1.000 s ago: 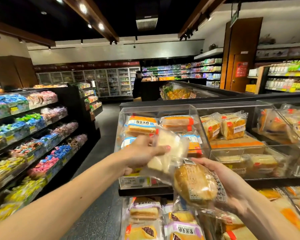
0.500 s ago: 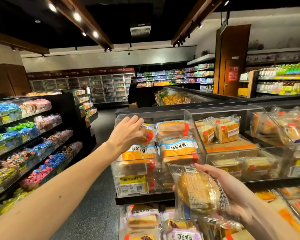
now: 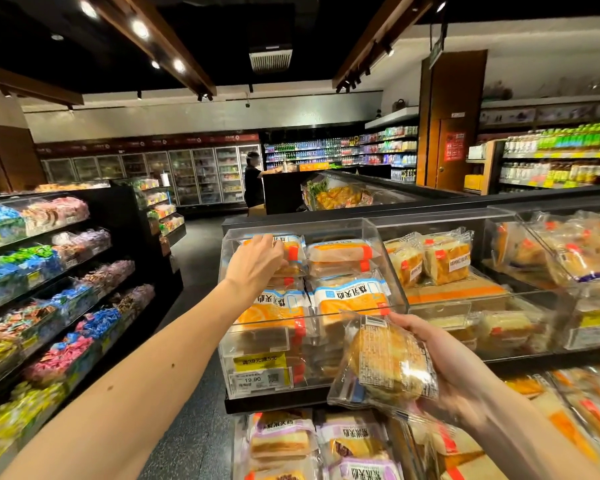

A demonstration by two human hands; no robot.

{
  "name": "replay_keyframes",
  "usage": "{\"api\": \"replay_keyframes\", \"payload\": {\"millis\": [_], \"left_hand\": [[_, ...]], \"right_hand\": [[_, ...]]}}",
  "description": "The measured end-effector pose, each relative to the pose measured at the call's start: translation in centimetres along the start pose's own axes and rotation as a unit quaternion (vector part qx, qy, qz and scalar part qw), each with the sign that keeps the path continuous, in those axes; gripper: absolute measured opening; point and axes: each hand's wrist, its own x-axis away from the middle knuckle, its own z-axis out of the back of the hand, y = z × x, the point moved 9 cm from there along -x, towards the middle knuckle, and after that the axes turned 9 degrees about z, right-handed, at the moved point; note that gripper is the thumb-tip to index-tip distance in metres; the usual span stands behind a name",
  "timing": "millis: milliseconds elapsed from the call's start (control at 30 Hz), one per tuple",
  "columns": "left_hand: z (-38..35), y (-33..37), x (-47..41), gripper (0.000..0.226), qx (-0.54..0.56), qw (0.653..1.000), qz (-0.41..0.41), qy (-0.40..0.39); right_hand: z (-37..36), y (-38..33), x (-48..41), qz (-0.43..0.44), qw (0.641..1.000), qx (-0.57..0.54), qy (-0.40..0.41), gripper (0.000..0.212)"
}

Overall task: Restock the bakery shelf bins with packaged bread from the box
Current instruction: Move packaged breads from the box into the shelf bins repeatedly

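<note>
Now, L hand (image 3: 255, 269) on pkg (image 3: 294, 251) (binned), R hand (image 3: 456, 370) gripping bun (image 3: 386, 362)

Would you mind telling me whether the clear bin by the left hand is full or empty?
The clear bin is nearly full: bread packs are stacked to its front wall's top. The left hand touches one.

Round bun pack (image 3: 390, 362): golden bun in a clear wrapper, white barcode label facing up, tilted. Right hand (image 3: 465, 379) grips it, just in front of the clear acrylic bin (image 3: 340, 226). The bin holds sliced-toast packs (image 3: 350, 299) with orange, blue and white labels, stacked in two columns, front ones flat with label up. Left hand (image 3: 253, 268) has its fingers on the rear-left toast pack (image 3: 294, 252). Neighbouring bin (image 3: 430, 220) to the right holds two cake-slice packs (image 3: 445, 259), upright, side by side.
</note>
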Motion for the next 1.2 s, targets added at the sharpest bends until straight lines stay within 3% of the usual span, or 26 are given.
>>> {"api": "replay_keyframes", "payload": {"millis": [167, 267, 467, 533, 633, 700, 767, 867, 933, 1067, 1200], "left_hand": [[-0.5, -0.5, -0.2, 0.040, -0.015, 1.000, -0.007, -0.014], [0.3, -0.9, 0.4, 0.046, 0.034, 0.998, 0.021, 0.040], [0.5, -1.5, 2.5, 0.032, 0.179, 0.982, -0.021, 0.051], [2.5, -1.5, 4.0, 0.028, 0.283, 0.954, -0.044, 0.088], [7.5, -0.1, 8.3, 0.030, 0.470, 0.865, -0.125, 0.123], [9.7, 2.4, 12.1, 0.042, 0.511, 0.828, -0.218, 0.068], [10.0, 5.0, 15.8, 0.065, 0.485, 0.817, -0.311, 0.014], [7.7, 7.5, 18.4, 0.087, 0.392, 0.841, -0.371, 0.028], [6.7, 8.1, 18.5, 0.078, 0.417, 0.835, -0.357, 0.042], [6.3, 8.6, 17.3, 0.058, 0.595, 0.770, -0.228, -0.030], [5.1, 11.7, 17.1, 0.058, 0.742, 0.643, -0.071, -0.176]], "right_hand": [[-0.4, 0.2, -0.4, 0.006, 1.000, 0.017, 0.013, 0.036], [-0.5, 0.4, -0.8, 0.017, 1.000, 0.010, 0.021, 0.038], [-1.2, 1.6, -1.6, 0.041, 0.999, 0.014, 0.010, 0.036], [-1.5, 2.3, -2.0, 0.036, 0.999, 0.020, 0.012, 0.036], [-1.8, 3.3, -2.5, 0.027, 0.999, -0.003, 0.030, 0.032], [-2.2, 3.3, -2.2, 0.029, 0.999, -0.021, 0.032, 0.031], [-2.3, 3.3, -1.6, 0.025, 0.998, -0.034, 0.049, 0.033], [-1.7, 3.7, -0.1, 0.006, 0.998, -0.030, 0.061, 0.047], [-0.9, 4.1, 1.1, -0.008, 0.999, -0.009, 0.053, 0.063], [2.4, 4.9, 3.8, -0.033, 0.999, 0.019, 0.036, 0.077], [7.2, 4.5, 6.7, -0.018, 0.993, 0.103, 0.048, 0.057]]}}
